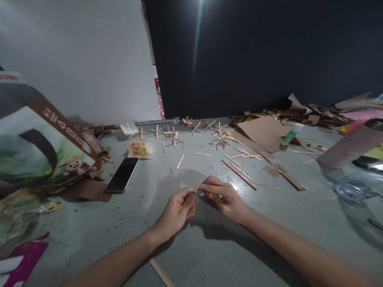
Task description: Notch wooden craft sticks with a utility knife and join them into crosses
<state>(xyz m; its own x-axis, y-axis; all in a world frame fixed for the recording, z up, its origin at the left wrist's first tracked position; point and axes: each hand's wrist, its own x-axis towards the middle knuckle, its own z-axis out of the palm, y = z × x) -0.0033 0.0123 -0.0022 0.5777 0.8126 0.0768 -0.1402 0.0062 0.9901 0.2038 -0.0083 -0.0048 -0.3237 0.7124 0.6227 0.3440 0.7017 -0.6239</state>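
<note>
My left hand is closed in a pinch on a short, pale wooden craft stick above the table. My right hand almost meets it and is also closed, around a small tool with a greyish, metal-looking end and a bit of yellow. Most of that tool is hidden by the fingers, so its kind is unclear. Beyond the hands lie a loose craft stick and another flat stick. A red patterned pencil-like stick lies right of them.
Crossed stick pieces cluster at the back. A phone and a yellow packet lie left, near a large printed bag. Cardboard, a glue stick and a clear cup are right. A purple glue gun sits front left.
</note>
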